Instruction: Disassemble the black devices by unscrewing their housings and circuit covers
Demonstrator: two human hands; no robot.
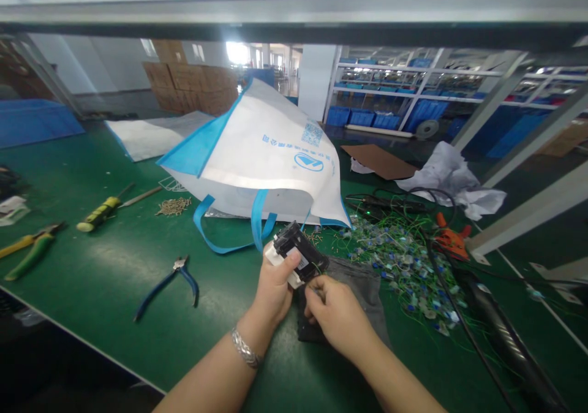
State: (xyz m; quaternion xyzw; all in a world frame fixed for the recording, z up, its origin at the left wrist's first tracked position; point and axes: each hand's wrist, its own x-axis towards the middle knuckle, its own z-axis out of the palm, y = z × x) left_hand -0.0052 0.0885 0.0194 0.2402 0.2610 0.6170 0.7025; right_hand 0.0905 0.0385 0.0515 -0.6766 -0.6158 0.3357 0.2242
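My left hand (274, 290) is closed around a small black and white plastic part (297, 255), held up over the green bench (114, 266). My right hand (337, 314) is closed in a pinch against the part's lower right side; what its fingertips hold is too small to make out. Under both hands lies a grey cloth (362, 284) with a dark flat piece on it. A silver bracelet (245, 348) is on my left wrist.
A white and blue bag (271, 149) lies tipped behind the hands. Blue-handled pliers (171, 284), a yellow screwdriver (98, 214), green-handled pliers (30, 247) and a heap of screws (173, 206) lie left. Green wires with small parts (404, 260), an orange tool (451, 239) and black cables lie right.
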